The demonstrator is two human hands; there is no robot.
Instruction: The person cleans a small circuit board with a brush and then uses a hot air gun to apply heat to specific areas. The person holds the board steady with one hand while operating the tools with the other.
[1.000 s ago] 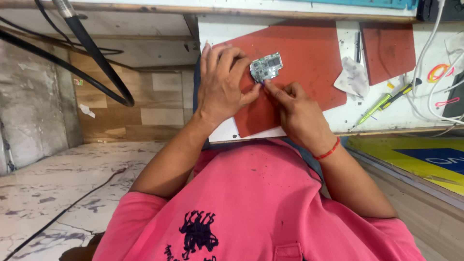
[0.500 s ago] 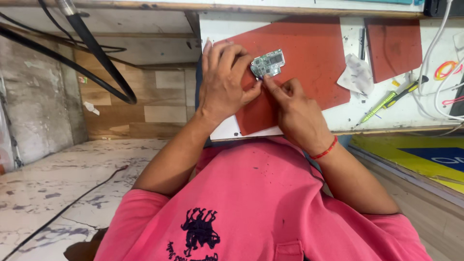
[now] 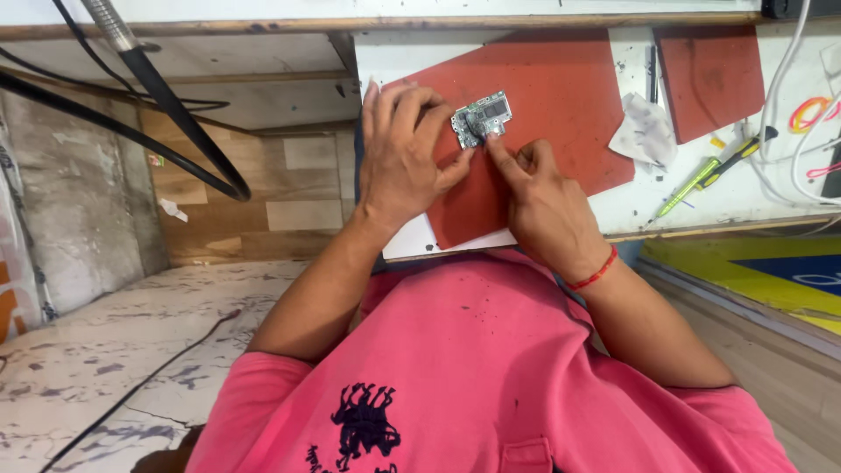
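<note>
Fingertips of both hands meet on the small circuit board [image 3: 481, 117], which lies flat on the big red mat [image 3: 561, 114] at the near edge of the white bench [image 3: 631, 206]. My left hand [image 3: 405, 158] comes in from the board's left, fingers curled over the mat with the thumb reaching toward the board's lower left corner, touching or very nearly so. My right hand [image 3: 543, 197] sits just below and to the right, most fingers folded in and the forefinger stretched up so its tip presses on the board's lower edge. Neither hand lifts the board; I cannot tell whether the left thumb truly pins it or only rests beside it.

The board's long axis runs left to right, tilted slightly upward toward the right (roughly crosswise to my forefinger). It lies ahead of both hands, between them, and the right forefinger is the nearer contact.

Off to the right, well apart, are a crumpled grey cloth [image 3: 644, 131], a green-handled screwdriver [image 3: 692, 188] and a smaller red mat [image 3: 711, 79].
</note>
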